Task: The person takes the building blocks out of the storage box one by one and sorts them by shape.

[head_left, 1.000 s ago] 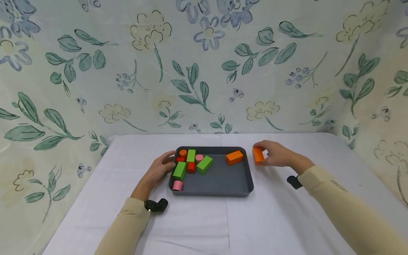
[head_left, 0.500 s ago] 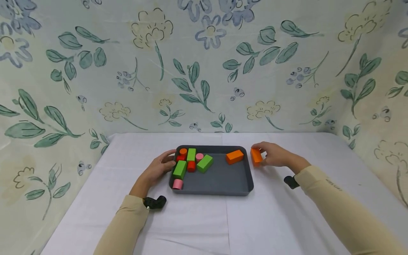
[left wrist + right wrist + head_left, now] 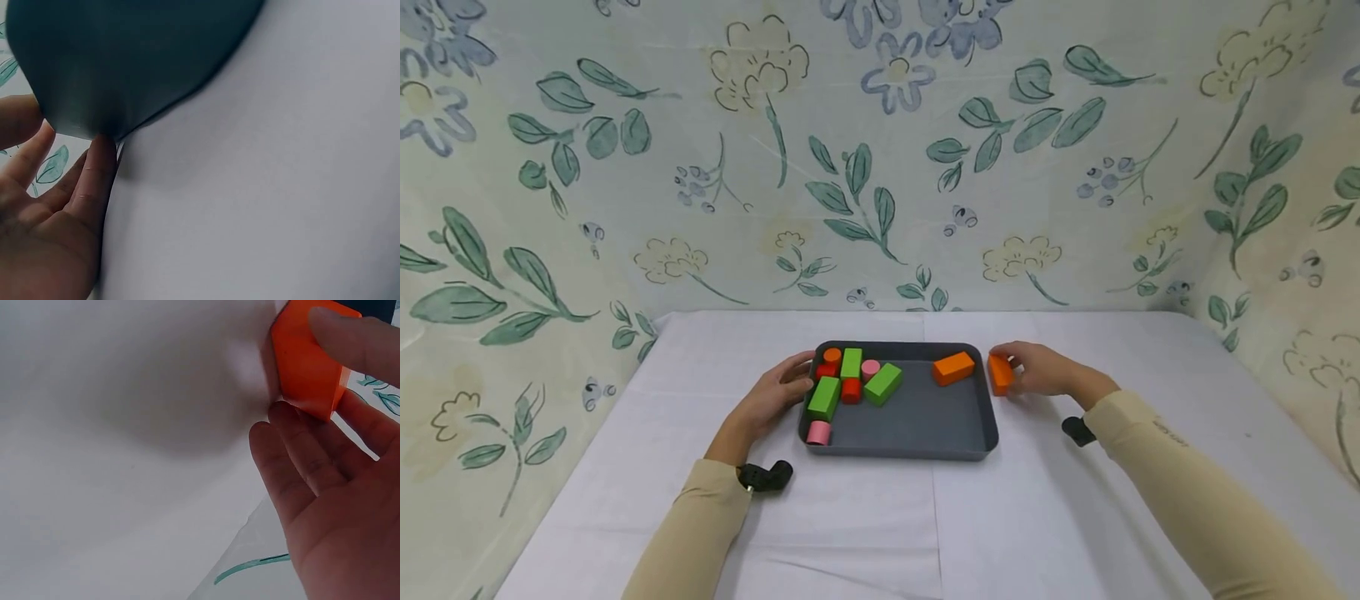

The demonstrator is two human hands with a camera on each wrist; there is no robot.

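A bright orange rectangular block (image 3: 1001, 375) is grasped between the thumb and fingers of the right hand (image 3: 1045, 369), to the right of the dark grey shallow tray (image 3: 910, 427). Its long axis runs mostly away from the person, the far end slanting slightly left. The right wrist view shows what the head view hides: the thumb lying against one orange face, the fingertips by the opposite end. Whether the block touches the white cloth-covered surface (image 3: 842, 521) cannot be told.

Left of those fingers, inside the tray, lies an orange block (image 3: 953, 368), its long axis more crosswise. Farther left, nearer the left hand (image 3: 771, 397), are three green rectangular blocks (image 3: 882, 384), red pieces (image 3: 851, 391), pink cylinders (image 3: 818, 432) and an orange cylinder (image 3: 832, 356). The left fingers grip the tray's left side; the left wrist view shows thumb and fingertip against its dark outer wall, with the contents out of sight.
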